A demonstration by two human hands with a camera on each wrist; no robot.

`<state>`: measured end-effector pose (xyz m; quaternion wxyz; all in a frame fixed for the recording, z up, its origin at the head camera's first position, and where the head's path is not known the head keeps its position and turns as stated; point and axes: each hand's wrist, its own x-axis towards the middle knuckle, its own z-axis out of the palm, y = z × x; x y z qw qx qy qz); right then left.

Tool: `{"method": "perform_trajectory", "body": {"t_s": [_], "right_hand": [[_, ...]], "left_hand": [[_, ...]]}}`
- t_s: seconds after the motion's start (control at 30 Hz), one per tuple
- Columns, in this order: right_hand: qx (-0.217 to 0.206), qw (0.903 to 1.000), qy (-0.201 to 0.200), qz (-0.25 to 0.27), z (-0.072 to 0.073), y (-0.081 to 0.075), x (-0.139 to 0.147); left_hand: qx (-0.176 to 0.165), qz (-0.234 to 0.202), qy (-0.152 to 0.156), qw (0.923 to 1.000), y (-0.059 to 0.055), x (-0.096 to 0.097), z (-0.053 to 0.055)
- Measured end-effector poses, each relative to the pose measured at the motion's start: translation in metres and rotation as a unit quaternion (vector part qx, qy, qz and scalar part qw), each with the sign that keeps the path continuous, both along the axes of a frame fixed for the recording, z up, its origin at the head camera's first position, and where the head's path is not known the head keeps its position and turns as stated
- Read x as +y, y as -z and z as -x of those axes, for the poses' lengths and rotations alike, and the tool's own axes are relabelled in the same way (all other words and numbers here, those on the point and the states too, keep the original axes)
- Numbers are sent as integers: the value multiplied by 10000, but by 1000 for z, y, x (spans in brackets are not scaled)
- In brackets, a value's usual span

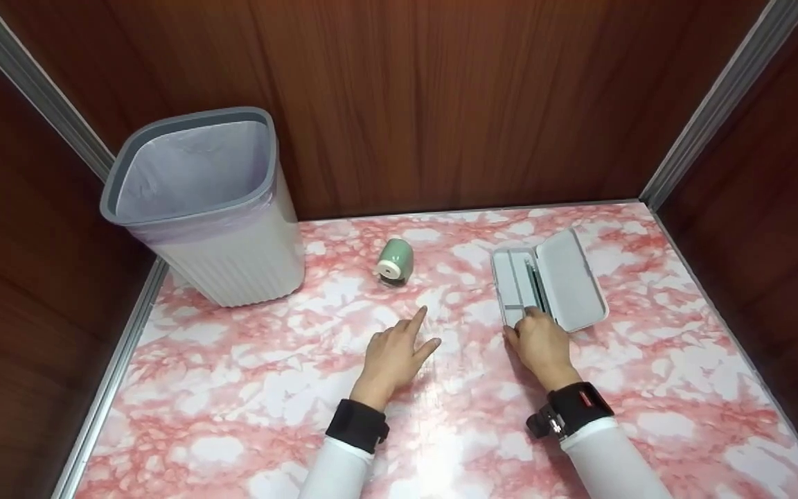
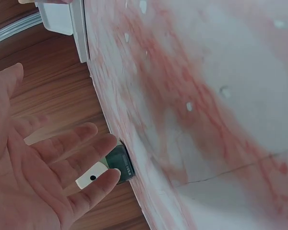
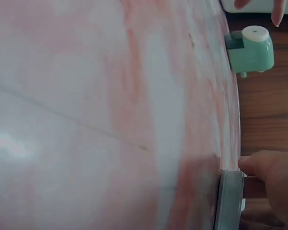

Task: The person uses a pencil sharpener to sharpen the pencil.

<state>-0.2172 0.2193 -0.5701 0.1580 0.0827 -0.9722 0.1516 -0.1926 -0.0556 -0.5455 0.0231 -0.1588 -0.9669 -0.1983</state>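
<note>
An open grey-white pencil case (image 1: 573,291) lies at the right, its lid folded back to the right. Dark slim pencils (image 1: 536,283) lie in its long compartment. My right hand (image 1: 543,343) grips the case's near end, thumb at the outer left corner and fingers curled over the near edge; the fingertips are partly hidden. In the right wrist view the thumb (image 3: 252,164) is at the case's rim. My left hand (image 1: 392,353) is held over the table with fingers spread and nothing in it. Beyond it sits a green pencil sharpener (image 1: 402,255) with a cream round front.
A ribbed white bin (image 1: 240,263) with a grey rim and a purplish liner stands at the back left. The table (image 1: 233,388) has a pink-and-white marbled top. Brown wood-grain panels (image 1: 454,104) close in its back and both sides.
</note>
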Motion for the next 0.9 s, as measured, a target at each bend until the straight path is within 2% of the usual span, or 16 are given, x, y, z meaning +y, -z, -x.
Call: {"method": "perform_trajectory", "body": {"t_s": [0.2, 0.33, 0.43, 0.67, 0.77, 0.9], "right_hand": [[357, 9991, -236, 45, -7, 1, -4], [333, 9982, -465, 159, -12, 0, -4], [187, 9976, -627, 216, -15, -3, -4], [-258, 9946, -948, 329, -22, -8, -2], [-527, 9922, -1079, 344, -24, -11, 0], [-905, 9867, -1284, 424, -26, -14, 2]], "left_hand": [[-70, 70, 30, 9999, 1, 1, 0], [-73, 90, 61, 9999, 1, 2, 0], [2, 134, 117, 9998, 1, 2, 1], [433, 341, 365, 9978, 3, 7, 4], [378, 355, 548, 9972, 3, 10, 5], [248, 404, 962, 9942, 6, 15, 9]]}}
